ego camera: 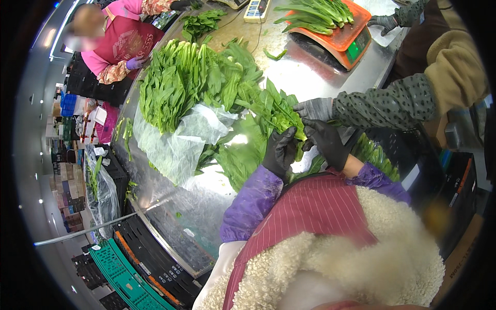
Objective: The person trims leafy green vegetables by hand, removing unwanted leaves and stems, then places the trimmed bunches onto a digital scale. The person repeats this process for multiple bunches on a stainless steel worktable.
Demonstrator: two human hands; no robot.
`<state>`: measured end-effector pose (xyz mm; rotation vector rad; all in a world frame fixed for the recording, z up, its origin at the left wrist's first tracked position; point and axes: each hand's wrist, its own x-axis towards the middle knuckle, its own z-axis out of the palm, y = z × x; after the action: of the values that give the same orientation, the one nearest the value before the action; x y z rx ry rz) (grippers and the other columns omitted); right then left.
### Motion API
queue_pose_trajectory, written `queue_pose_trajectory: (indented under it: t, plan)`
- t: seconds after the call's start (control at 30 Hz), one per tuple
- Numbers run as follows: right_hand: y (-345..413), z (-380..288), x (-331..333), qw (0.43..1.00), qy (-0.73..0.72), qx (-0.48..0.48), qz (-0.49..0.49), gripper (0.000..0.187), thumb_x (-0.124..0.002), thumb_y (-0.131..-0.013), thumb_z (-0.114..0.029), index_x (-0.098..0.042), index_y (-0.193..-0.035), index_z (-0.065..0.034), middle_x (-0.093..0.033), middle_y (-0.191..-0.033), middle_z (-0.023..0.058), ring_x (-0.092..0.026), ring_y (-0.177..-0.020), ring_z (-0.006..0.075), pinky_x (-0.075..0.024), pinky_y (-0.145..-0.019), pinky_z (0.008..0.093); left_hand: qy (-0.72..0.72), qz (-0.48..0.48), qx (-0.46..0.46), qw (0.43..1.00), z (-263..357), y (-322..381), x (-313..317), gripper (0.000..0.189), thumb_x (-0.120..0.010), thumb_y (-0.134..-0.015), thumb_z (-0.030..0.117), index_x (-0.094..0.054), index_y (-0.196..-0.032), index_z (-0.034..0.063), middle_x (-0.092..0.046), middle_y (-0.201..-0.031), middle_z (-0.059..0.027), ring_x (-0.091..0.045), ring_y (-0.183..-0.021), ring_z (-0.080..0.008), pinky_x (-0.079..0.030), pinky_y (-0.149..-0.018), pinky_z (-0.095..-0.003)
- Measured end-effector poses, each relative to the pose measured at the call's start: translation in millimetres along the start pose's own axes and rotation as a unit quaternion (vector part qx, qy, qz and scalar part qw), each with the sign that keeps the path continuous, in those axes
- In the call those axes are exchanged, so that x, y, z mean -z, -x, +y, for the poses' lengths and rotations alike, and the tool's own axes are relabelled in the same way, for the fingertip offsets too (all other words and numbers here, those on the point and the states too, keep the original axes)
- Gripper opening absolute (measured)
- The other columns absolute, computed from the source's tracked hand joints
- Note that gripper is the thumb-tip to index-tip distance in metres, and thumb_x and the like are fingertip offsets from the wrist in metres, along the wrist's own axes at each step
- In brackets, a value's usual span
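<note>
My left hand (279,151), in a black glove, grips the cut end of a bunch of long-leaved greens (281,112) at the table's near side. Opposite it, my right hand (327,143), gloved in black too, has its fingers closed at the same stem end. The leaves fan out away from me. A co-worker's grey-gloved hand (316,109) reaches in from the right, against the bunch and just beyond my right hand. Loose broad leaves (244,151) lie left of my left hand. Past them a large heap of leafy greens (174,81) rests partly on clear plastic film (174,151).
An orange digital scale (348,42) bearing greens (321,15) stands on the metal table (182,217). A power strip (256,9) and cord lie at the back. Another worker (124,42) stands far left. Crates (120,271) flank the table's left edge; bagged greens (374,155) sit right.
</note>
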<state>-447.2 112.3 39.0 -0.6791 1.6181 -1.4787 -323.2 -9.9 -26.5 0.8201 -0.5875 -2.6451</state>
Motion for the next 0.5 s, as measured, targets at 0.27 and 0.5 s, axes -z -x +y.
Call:
queue_pose_trajectory:
  t: [0.27,0.5]
  plan:
    - [2.3,-12.7,-17.1,0.950,0.178,0.247,0.065,0.056,-0.067,-0.095,-0.018,-0.049,-0.144,0.0037,-0.068,-0.115,0.0187,-0.067,-0.090,0.0226,-0.0546,-0.077,0.0347,-0.455,-0.181,-0.224,0.843,32.0,20.1,19.6,0.030,-0.049,-0.102,0.007,-0.058,-0.129,-0.0034,-0.065,-0.126,-0.0146,-0.064,-0.115,-0.0214,-0.052,-0.097,-0.0332]
    - [10.8,-28.9,-13.7,0.826,0.436,0.348,0.084,0.071,-0.080,-0.083,-0.019,-0.051,-0.144,-0.0010,-0.063,-0.114,0.0166,-0.061,-0.097,0.0336,-0.0495,-0.085,0.0424,-0.214,-0.175,-0.126,0.953,29.8,34.5,-2.5,0.039,-0.052,-0.102,0.004,-0.049,-0.141,-0.0031,-0.062,-0.133,-0.0162,-0.062,-0.122,-0.0226,-0.051,-0.104,-0.0340]
